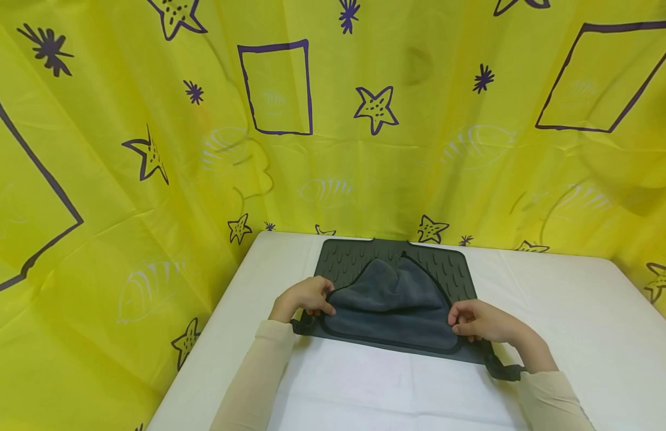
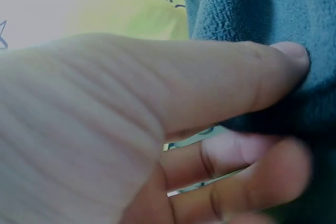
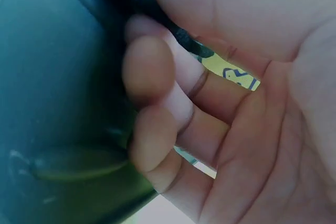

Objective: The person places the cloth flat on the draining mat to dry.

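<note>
A dark grey-blue plush cloth (image 1: pixel 392 330) with black edging lies on a dark mat (image 1: pixel 341 258) that has raised drop shapes. Its upper part is bunched into folds, while its lower part lies flatter. At the cloth's left edge my left hand (image 1: pixel 307 295) pinches it. In the left wrist view the thumb presses on the plush cloth (image 2: pixel 262 3), with the fingers curled below. My right hand (image 1: pixel 486 321) pinches the black-edged right side. The right wrist view shows the thumb and fingertips at the edging (image 3: pixel 181 38), with the mat (image 3: pixel 47 103) beside the fingers.
The mat lies on a white-covered table (image 1: pixel 365 389). A yellow curtain (image 1: pixel 338 161) printed with stars and fish hangs behind and to the left. Black wrist straps (image 1: pixel 504 370) circle both wrists, below beige sleeves (image 1: pixel 257 374).
</note>
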